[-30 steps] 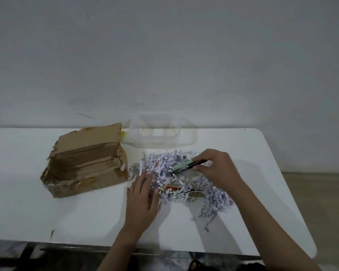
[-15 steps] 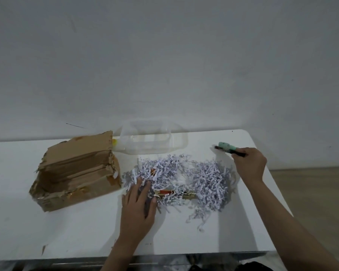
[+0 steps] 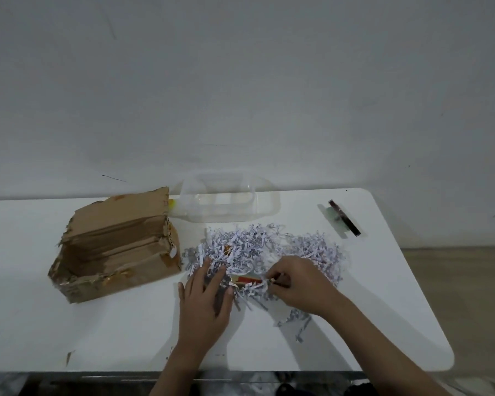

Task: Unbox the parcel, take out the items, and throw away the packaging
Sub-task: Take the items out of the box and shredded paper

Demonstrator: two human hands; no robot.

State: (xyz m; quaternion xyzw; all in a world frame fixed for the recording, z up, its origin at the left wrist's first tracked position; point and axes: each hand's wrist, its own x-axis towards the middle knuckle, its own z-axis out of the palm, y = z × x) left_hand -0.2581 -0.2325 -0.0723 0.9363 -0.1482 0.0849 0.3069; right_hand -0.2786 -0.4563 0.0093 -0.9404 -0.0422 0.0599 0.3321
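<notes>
A torn, open cardboard box (image 3: 117, 247) lies on the white table (image 3: 97, 332) at the left. A pile of white shredded paper (image 3: 257, 247) is spread in the middle. My left hand (image 3: 205, 298) rests flat, fingers apart, on the pile's left edge. My right hand (image 3: 300, 284) pinches a small red and yellow item (image 3: 247, 280) half buried in the shreds. A green pen and a dark one (image 3: 340, 218) lie together at the far right of the table, apart from both hands.
A clear plastic container (image 3: 226, 204) stands at the back against the wall, behind the shreds. The table's right edge runs diagonally near the pens, with wooden floor (image 3: 463, 295) beyond. Small cardboard scraps (image 3: 69, 357) lie near the front edge.
My right hand carried the pens to the far right of the table, let them go there, and came back to the shreds. It now pinches the red item. My left hand barely moved.
</notes>
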